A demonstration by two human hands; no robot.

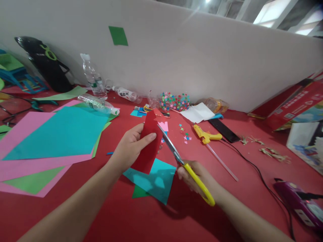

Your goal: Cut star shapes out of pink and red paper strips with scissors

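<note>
Here, red paper point(147, 156) sits pinched in the left hand point(130, 145).

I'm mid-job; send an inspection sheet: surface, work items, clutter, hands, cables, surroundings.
Surface: red tabletop.
Work items: red paper piece; metal scissors with yellow handles; turquoise paper sheet below.
Clutter: stacked coloured paper at left; clear plastic bottle standing near the wall; yellow glue gun and black phone at right.
Hands: left hand holds the red paper; right hand grips the scissors, tips near the paper's right edge, contact unclear.
Cables: thin black cable trails from the glue gun past the purple power strip.
Surroundings: pale wall bearing a green paper parallelogram.
</note>
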